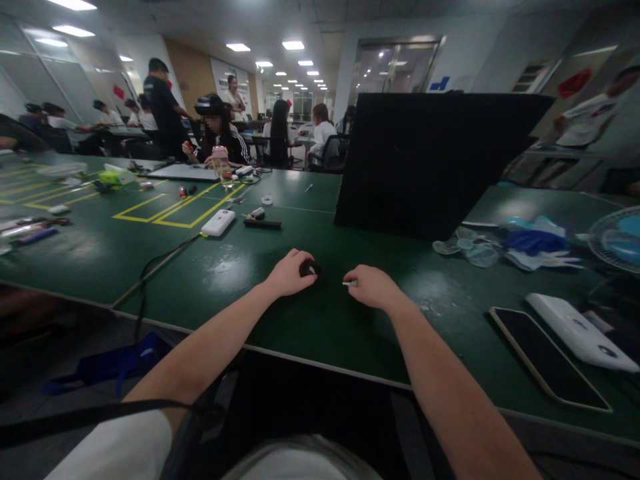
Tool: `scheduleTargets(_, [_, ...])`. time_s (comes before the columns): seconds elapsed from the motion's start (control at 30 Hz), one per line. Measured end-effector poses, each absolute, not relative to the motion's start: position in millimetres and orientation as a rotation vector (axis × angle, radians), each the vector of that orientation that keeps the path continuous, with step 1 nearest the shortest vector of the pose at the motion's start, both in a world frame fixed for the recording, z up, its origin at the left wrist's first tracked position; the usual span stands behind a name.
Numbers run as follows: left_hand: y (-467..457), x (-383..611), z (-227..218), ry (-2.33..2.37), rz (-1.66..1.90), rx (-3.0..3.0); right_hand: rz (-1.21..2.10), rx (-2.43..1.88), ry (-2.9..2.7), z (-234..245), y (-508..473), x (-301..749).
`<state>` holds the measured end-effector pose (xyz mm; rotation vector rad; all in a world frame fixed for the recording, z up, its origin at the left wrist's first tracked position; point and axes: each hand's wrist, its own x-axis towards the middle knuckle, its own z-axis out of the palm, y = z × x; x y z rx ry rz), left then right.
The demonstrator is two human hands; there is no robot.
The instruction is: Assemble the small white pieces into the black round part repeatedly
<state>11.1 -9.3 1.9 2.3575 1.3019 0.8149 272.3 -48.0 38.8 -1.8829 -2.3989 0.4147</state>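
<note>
My left hand (291,273) is curled around a small dark rounded object (309,269) with a pale mark on it; its kind is hard to make out. It rests low over the green tabletop (325,320). A short way to the right, my right hand (373,285) is closed in a pinch. A small whitish stick-like piece (349,283) pokes out from between its fingertips, pointing toward the left hand. The two hands are apart, and most of the right fingers are hidden behind the back of the hand.
A large black panel (420,160) stands beyond my right hand. A phone (547,357) and a white device (580,330) lie at right, near gloves (540,243). At left are a white box with a cable (219,223) and a black bar (263,225). People sit farther back.
</note>
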Motion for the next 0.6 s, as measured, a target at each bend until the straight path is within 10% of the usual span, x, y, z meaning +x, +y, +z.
scheduleTargets(0.6, [-11.3, 13.0, -1.6, 1.177, 0.739, 2.329, 0.541, -1.307, -1.913, 37.0, -63.7, 238.5])
